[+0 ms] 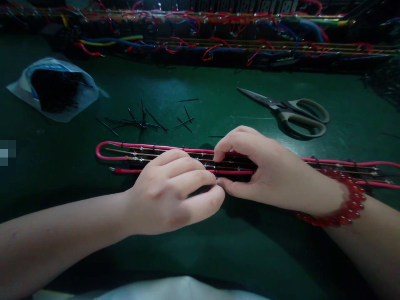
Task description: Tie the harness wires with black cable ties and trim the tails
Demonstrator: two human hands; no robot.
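A long, narrow wired strip (206, 160) lies across the bench, with bare metal rods and solder joints along it. A thick red wire (165, 147) runs along its back edge and bends round at the left end. My left hand (178, 191) lies over the strip, thumb and fingertips pinched at the front edge by a thin black cable tie (215, 168) that crosses the strip. The pinch point itself is partly hidden. My right hand (265, 166) spans the strip, index finger at the back and thumb at the front, the thumb tip close to my left fingertips.
Several loose black cable ties (140, 123) lie behind the strip. An open plastic bag (62, 112) of black ties sits at the left. Scissors (278, 106) rest at the right, blades pointing left. More wired strips (187, 43) with red and blue wires line the back.
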